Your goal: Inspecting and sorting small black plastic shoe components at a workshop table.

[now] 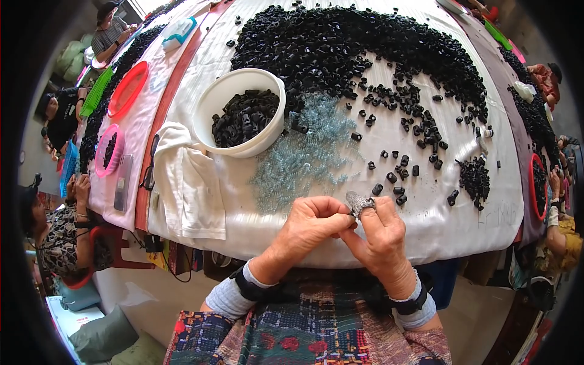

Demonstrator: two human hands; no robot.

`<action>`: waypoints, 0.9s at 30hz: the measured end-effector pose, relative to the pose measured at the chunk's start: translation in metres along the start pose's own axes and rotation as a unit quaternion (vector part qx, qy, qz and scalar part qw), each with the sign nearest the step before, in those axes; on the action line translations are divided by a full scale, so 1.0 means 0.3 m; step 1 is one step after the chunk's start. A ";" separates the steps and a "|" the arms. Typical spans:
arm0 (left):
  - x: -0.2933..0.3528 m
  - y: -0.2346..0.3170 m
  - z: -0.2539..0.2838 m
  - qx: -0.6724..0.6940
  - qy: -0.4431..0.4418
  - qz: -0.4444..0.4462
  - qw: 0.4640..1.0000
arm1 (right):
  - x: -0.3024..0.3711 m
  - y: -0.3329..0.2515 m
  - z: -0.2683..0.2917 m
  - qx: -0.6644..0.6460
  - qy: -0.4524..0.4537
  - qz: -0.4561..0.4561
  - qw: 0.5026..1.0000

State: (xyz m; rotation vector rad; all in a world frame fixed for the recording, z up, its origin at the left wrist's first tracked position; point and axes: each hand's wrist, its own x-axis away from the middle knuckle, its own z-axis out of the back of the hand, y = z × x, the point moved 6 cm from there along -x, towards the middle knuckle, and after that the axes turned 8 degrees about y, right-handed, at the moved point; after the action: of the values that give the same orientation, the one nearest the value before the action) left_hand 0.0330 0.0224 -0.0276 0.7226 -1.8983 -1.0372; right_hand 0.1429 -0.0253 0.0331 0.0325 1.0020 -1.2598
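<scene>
My left hand [309, 224] and my right hand [386, 238] meet near the table's front edge, fingertips pinched together. Between them is a small black plastic piece [353, 220], mostly hidden by the fingers. A crinkled silver-grey wrapping [359, 202] covers a finger of my right hand. Just beyond my hands spreads a heap of thin, pale blue-grey springs [298, 167]. Short black barrel-shaped plastic pieces [392, 177] lie scattered ahead of my right hand. Further right is a small pile of slimmer black pieces [474, 182].
A white bowl [277, 131] of black pieces stands left of the springs, with a white cloth [188, 182] beside it. A large black heap [322, 45] covers the far table. People sit at neighbouring tables on both sides, with pink [97, 159] and red baskets [113, 109] at left.
</scene>
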 end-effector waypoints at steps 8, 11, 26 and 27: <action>0.001 -0.009 0.013 0.015 0.003 0.025 1.000 | -0.001 0.012 0.006 -0.007 -0.001 -0.002 1.000; 0.000 -0.017 0.023 0.023 -0.006 0.028 0.999 | 0.009 0.005 -0.004 -0.007 -0.003 0.015 1.000; 0.015 0.004 -0.005 0.000 -0.066 0.006 0.998 | -0.001 -0.014 0.012 -0.042 0.023 0.027 0.998; 0.022 0.013 -0.005 -0.021 -0.061 -0.003 0.998 | 0.008 -0.012 0.012 -0.036 0.024 0.035 0.998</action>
State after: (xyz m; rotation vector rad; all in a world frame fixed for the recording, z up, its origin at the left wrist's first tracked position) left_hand 0.0309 0.0186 -0.0210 0.6542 -1.9721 -1.1450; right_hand 0.1422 -0.0305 0.0353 0.0420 1.0771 -1.1634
